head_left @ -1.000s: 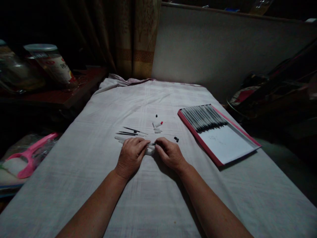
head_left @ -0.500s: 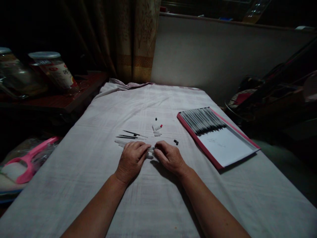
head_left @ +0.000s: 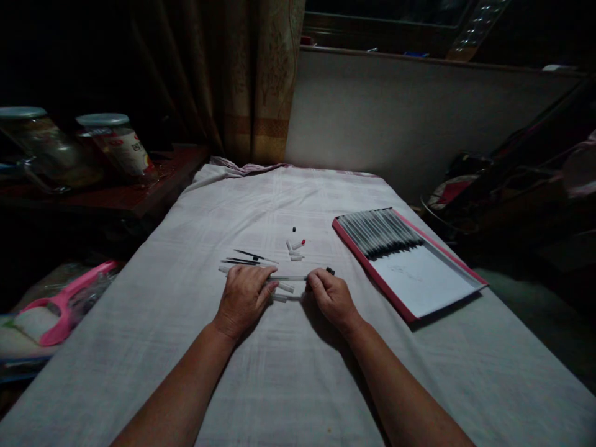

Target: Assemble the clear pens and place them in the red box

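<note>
A thin, see-through pen [head_left: 292, 278] lies level between my two hands just above the cloth. My left hand [head_left: 246, 297] is closed around its left part. The fingertips of my right hand [head_left: 331, 297] pinch its right end. Whether a refill is sliding in the barrel is too fine to tell. Under and beside my left hand lie loose see-through pen barrels [head_left: 285, 287], partly hidden. Dark ink refills [head_left: 242, 261] rest just beyond that hand. Small black end pieces [head_left: 330, 271] sit behind my right hand. Farther off are several pale caps [head_left: 295, 253], one with a red tip.
A shallow red-edged box [head_left: 405, 310] at right holds a row of black-tipped pens [head_left: 379, 230]. The bed-like surface has a pale checked cloth [head_left: 279, 385]. At left stand jars [head_left: 116, 146] on a dark red table [head_left: 144, 195], with a pink-handled item [head_left: 58, 304] below.
My right hand has moved to the right, away from my left, and a longer stretch of the pen now shows between them. The view has tilted up slightly.
</note>
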A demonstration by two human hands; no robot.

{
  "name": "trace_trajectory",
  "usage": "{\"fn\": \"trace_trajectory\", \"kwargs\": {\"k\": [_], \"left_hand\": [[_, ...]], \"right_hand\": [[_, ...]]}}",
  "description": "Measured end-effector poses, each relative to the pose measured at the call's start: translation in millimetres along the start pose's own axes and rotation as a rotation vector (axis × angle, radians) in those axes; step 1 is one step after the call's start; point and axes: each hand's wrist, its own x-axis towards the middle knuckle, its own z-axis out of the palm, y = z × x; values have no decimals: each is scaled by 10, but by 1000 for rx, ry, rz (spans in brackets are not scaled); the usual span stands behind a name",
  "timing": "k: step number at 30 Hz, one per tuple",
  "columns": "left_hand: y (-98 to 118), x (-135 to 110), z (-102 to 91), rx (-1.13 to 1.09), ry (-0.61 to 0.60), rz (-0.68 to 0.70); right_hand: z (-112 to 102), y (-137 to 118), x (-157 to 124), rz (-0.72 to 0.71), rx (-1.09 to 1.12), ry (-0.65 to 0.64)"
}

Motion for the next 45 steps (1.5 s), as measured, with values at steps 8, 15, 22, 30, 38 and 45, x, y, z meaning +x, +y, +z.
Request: {"fn": "trace_trajectory", "kwargs": {"k": [8,15,22,30,38,45], "left_hand": [[101,42,44,-9,-69,80],[97,334,79,21,-204,100],[-103,1055,200,190,-393,-317],[-169,1449,524,80,-539,-653],[-218,1065,423,-390,-314,-591],[46,559,197,-780,-179,-575]], "right_hand": [[-175,101,-126,82,121,-55],[-301,204,-129,106,176,38],[-354,362,-66,293,318,213],[-356,341,-46,338,387,231],[-342,301,-34,391,491,265],[-371,240,-50,417,544,302]]}}
